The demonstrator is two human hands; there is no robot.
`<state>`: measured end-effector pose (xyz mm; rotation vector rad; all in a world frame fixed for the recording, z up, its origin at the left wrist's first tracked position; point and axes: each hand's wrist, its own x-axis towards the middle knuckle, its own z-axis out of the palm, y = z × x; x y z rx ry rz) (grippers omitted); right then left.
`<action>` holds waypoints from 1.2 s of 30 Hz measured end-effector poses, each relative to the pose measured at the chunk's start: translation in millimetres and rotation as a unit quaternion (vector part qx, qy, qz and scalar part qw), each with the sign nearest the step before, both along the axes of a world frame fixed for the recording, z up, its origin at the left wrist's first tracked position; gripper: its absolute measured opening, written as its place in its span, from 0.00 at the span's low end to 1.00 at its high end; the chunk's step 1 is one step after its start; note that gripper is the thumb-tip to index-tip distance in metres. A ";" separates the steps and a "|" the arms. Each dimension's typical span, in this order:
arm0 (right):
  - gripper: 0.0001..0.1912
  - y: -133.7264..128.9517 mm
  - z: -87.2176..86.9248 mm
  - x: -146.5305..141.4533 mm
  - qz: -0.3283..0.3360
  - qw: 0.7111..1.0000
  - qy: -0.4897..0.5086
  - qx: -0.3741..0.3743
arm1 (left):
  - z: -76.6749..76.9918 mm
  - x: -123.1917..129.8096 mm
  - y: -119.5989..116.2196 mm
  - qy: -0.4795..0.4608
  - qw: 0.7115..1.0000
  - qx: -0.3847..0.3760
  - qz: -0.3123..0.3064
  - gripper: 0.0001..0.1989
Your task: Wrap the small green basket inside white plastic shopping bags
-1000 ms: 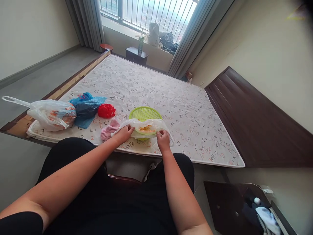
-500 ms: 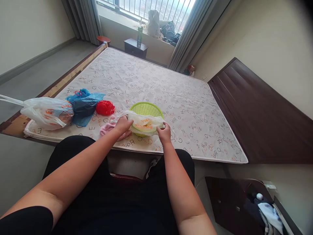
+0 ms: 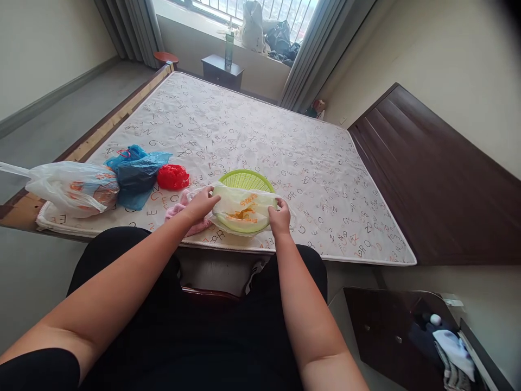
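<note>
Clear bag (image 3: 244, 209) with orange print, stretched over a green plastic basket (image 3: 246, 180). Basket sits near the front edge of the letter-printed mattress (image 3: 309, 179). Its far rim stands clear of the film; its lower rim shows green through the bag. Something orange lies inside, too blurred by the film to identify.

Left hand (image 3: 199, 205): partly open, fingers reaching over gathered film at the bag's left end. Touching the bag; firmness of hold cannot be told. Right hand (image 3: 279, 216): curled, closed on the bag's right edge. Hands sit at opposite ends of the bag, with the basket between them.

Handling judgement: film looks thin and easily creased. Even tension from both hands, drawn along the rim rather than straight up, should limit snagging on the basket's mesh. Holding the film near the rim gives better control than holding its loose folds.

Bag looks fairly smooth across the middle, with creases toward the left end and a loose lower edge.

Nearby: pink cloth (image 3: 179, 214) just beside the left hand. Farther left, a red bag (image 3: 173, 177), a blue bag (image 3: 136, 176) and a white carrier bag (image 3: 69, 187) lie close together along the mattress.
</note>
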<state>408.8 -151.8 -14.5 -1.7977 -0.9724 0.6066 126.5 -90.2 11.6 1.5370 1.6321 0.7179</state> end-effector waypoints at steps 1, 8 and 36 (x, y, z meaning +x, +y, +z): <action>0.28 -0.3 1.5 0.2 0.003 1.000 0.006 -0.007 | 2.4 -0.3 -0.4 0.011 1.000 0.011 0.002 0.18; 0.30 -6.2 12.3 -5.1 0.024 0.999 -0.009 -0.045 | 6.4 -0.9 0.0 0.124 0.992 0.030 0.002 0.26; 0.10 -7.9 22.1 3.1 0.120 0.986 -0.103 0.060 | -10.7 7.3 6.3 0.088 0.973 0.173 -0.125 0.20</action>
